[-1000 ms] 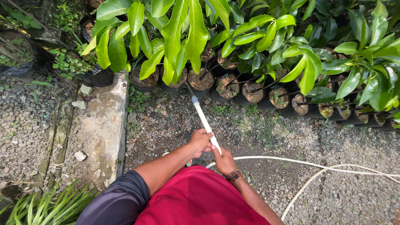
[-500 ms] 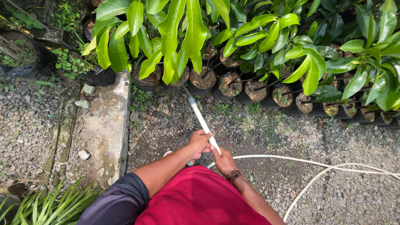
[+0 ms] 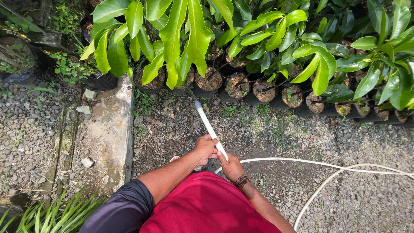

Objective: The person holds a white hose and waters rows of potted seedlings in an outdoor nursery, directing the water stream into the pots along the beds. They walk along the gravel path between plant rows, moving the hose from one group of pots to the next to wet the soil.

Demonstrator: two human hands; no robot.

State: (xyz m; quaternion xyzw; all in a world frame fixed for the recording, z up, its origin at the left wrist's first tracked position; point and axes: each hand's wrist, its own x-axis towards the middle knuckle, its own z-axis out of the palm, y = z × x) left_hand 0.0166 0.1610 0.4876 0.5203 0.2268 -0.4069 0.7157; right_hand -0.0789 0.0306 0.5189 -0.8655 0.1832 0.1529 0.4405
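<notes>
A white rigid pipe (image 3: pixel 210 128) is slanting up toward the potted seedlings, its grey tip leading, while its thin white hose (image 3: pixel 340 172) is trailing across the gravel.

The grey gravel ground (image 3: pixel 345 142) carried a pale concrete slab (image 3: pixel 108 138), a looping white hose (image 3: pixel 327 165) and black potted seedlings (image 3: pixel 263 90).

Soft, even daylight falls from above, bright enough to show every pebble, with no hard shadows and only dim patches beneath the leaves (image 3: pixel 189 30). A mild sheen sits on the glossiest leaves. Focus is sharp throughout, though the wide lens bends the edges outward.
</notes>
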